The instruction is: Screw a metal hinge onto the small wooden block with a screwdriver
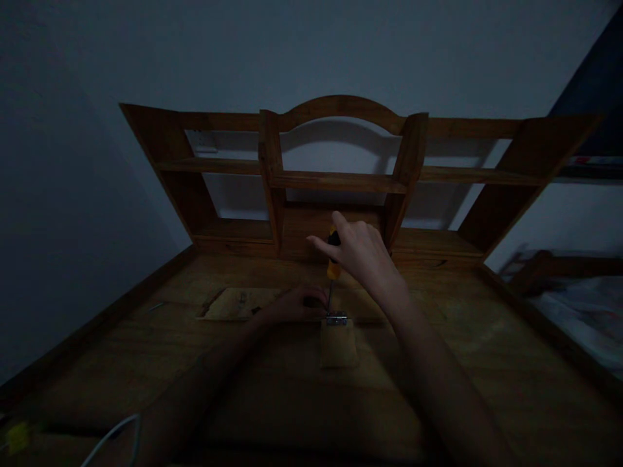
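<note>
My right hand (363, 250) grips the yellow-and-black handle of a screwdriver (333, 267), with thumb and forefinger stretched past it. The screwdriver stands nearly upright, its thin shaft reaching down to a small metal hinge (337, 318). Under the hinge's near side is a small wooden block (339, 344). Behind it a long wooden board (272, 299) lies across the desk, partly covered by my hands. My left hand (302, 302) is beside the screwdriver tip, fingers curled in and touching at the hinge's left edge. Whatever sits between those fingertips is too dark to make out.
A wooden shelf unit (335, 180) rises at the back of the desk (452, 363) against the wall. A small thin object (156, 306) lies to the left. A white cord (113, 431) loops near my left forearm. Plastic-like sheeting (584, 318) is at the right.
</note>
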Motion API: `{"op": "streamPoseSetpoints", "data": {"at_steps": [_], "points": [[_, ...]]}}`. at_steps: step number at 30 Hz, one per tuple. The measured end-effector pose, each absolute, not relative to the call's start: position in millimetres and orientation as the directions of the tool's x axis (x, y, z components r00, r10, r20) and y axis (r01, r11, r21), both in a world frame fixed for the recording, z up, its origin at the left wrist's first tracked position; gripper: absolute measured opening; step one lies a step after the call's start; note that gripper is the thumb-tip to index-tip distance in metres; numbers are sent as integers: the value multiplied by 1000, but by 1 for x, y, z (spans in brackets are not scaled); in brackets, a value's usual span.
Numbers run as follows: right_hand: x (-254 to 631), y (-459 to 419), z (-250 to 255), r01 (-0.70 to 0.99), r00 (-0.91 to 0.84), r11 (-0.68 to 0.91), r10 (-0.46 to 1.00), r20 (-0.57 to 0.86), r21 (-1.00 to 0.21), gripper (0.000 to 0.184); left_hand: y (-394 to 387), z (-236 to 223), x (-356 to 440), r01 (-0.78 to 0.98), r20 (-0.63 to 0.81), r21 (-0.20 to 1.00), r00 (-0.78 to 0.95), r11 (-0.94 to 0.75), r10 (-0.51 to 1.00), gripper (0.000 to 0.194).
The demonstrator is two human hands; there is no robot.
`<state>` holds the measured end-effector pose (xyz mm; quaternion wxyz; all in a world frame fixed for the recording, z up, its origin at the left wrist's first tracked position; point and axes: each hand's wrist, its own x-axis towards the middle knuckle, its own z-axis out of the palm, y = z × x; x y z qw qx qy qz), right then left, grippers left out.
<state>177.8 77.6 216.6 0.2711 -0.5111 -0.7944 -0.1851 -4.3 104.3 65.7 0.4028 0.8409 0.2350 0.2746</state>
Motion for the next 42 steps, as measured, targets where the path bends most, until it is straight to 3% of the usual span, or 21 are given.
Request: {"op": "streamPoseSetpoints", "data": {"at_steps": [3, 7, 11, 22, 25, 32, 38, 42], "points": [[180, 76, 219, 868, -389, 497, 704, 593, -20, 37, 104, 65, -4, 160, 280, 811, 739, -562, 613, 24], [189, 72, 224, 731, -487, 658, 687, 539, -179, 23, 107, 62, -5, 149, 291, 803, 748, -578, 596, 25], [196, 68, 230, 640, -524, 714, 675, 519, -283, 27, 110, 59, -5, 139, 299, 802, 750, -581, 591, 24], [191, 64, 231, 711, -530, 684, 674, 514, -162, 23, 106, 63, -5, 165, 261, 803, 767, -573, 586, 24], [191, 62, 232, 714, -526, 683, 670, 524, -157, 28, 106, 62, -5, 129, 281, 803, 780, -582, 560, 23], [191, 66, 230, 725, -532, 673, 681, 503, -144, 19, 104, 64, -4, 137, 265, 816, 776, -562, 573, 23], [192, 62, 232, 715, -531, 682, 671, 518, -152, 28, 106, 60, -5, 135, 271, 813, 773, -566, 573, 24], [193, 64, 231, 745, -512, 652, 695, 504, -142, 22, 107, 59, -5, 137, 283, 800, 773, -585, 568, 24]]}}
